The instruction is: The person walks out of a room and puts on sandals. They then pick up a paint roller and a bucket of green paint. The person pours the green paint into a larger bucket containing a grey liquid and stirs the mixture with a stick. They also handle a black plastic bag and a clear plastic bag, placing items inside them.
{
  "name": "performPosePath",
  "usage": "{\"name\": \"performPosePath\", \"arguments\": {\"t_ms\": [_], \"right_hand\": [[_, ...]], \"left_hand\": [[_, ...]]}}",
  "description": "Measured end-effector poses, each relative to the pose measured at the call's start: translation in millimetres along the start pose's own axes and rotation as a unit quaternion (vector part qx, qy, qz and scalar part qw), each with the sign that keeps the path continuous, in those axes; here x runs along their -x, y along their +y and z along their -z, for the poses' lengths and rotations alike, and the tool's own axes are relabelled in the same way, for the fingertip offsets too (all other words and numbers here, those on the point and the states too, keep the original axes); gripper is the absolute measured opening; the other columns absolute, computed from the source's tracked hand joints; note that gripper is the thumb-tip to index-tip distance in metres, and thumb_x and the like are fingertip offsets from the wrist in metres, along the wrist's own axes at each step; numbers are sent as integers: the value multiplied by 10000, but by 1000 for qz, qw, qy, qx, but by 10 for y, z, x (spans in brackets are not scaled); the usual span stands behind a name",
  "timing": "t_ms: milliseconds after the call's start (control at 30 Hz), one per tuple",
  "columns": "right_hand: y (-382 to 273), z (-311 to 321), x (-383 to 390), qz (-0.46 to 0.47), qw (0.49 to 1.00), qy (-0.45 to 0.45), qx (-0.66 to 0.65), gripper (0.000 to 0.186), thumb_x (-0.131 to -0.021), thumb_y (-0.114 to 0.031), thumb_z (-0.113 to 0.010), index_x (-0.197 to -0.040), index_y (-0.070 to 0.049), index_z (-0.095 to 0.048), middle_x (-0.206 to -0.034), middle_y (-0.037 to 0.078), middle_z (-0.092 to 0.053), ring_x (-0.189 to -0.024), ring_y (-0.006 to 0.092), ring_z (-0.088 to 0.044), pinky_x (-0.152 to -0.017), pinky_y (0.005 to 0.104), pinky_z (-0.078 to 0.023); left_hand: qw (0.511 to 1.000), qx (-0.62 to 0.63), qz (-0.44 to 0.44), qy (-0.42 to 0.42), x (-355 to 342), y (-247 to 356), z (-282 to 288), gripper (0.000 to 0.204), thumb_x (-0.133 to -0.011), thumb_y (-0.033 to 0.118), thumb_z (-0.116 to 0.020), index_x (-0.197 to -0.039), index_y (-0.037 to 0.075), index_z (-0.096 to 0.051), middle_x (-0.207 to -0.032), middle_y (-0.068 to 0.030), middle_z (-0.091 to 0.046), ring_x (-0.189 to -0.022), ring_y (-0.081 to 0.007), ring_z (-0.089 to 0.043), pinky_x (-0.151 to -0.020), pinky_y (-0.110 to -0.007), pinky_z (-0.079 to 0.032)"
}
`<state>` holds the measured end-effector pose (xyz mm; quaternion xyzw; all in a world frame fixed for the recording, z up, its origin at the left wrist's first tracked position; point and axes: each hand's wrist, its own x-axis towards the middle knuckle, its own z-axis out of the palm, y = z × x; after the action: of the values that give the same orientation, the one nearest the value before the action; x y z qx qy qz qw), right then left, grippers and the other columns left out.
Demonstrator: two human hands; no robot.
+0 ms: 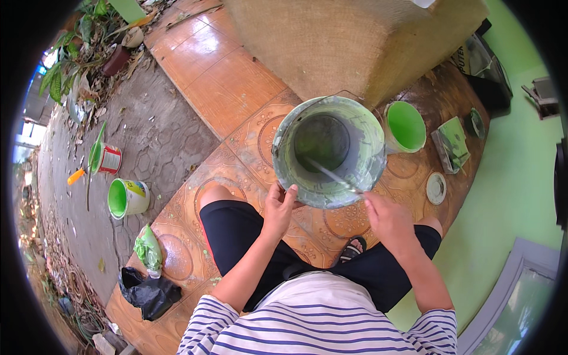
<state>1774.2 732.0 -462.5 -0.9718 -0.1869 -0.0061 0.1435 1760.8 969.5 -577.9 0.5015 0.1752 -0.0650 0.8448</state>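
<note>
Left hand (278, 208) pinches the near rim of the round, grey, paint-smeared bucket (365, 141) over orange patterned tiles (236, 170); right hand (387, 218), fingers wrapped tight, angles a slim, pale rod (335, 177) inside. Steady rim, low rod: sound stirring form!

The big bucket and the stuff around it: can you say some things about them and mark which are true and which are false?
1. The left hand is on the rim of the bucket. True.
2. The right hand is empty. False: it holds a thin stick that reaches into the bucket.
3. The black bag is right of the bucket. False: it lies to the left.
4. A pot with green insides stands right of the bucket. True.
</note>
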Motion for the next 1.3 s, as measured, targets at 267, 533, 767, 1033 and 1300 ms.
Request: {"name": "performPosePath", "arguments": {"t_ms": [267, 533, 767, 1033, 1300], "right_hand": [[-128, -61, -152, 29, 999, -2, 31, 213, -922, -195, -581, -1089, -74, -633, -718, 101, -630, -608, 300, -629, -555, 411, -511], [-115, -170, -144, 33, 999, 17, 22, 206, -929, -194, -570, -1089, -80, -631, -718, 106, -631, -609, 285, -635, -551, 390, -515], [-73, -197, -207, -13, 997, 66, 32, 204, -934, -183, -560, -1091, -67, -619, -745, 116, -650, -612, 280, -646, -546, 389, -523], [-201, -229, -262, -3, 998, 55, 18, 214, -939, -180, -546, -1093, -46, -612, -754, 124, -657, -631, 289, -654, -551, 399, -527], [-400, -241, -295, -10, 1000, 23, -10, 210, -929, -154, -554, -1085, -25, -609, -745, 143, -651, -638, 307, -653, -554, 399, -524]], "left_hand": [[1000, -18, -12, 16, 27, 13, 104, 234, -993, 142, -523, -1183, 7, -504, -1103, -63, -611, -944, -149, -635, -821, -356, -577], [998, -9, -30, 51, 23, 39, 165, 222, -981, 130, -546, -1157, -3, -525, -1073, -66, -622, -931, -152, -637, -802, -349, -583], [996, -8, -66, 54, 37, 90, 178, 206, -978, 121, -552, -1143, 0, -530, -1068, -57, -624, -919, -129, -632, -789, -332, -580], [981, -125, -128, 78, 43, 79, 280, 155, -969, 118, -578, -1094, 29, -553, -986, -17, -622, -859, -69, -598, -732, -247, -531], [985, -69, -129, 89, 53, 132, 272, 211, -959, 72, -583, -1157, 7, -548, -966, 14, -587, -843, -46, -520, -751, -205, -429]]}}
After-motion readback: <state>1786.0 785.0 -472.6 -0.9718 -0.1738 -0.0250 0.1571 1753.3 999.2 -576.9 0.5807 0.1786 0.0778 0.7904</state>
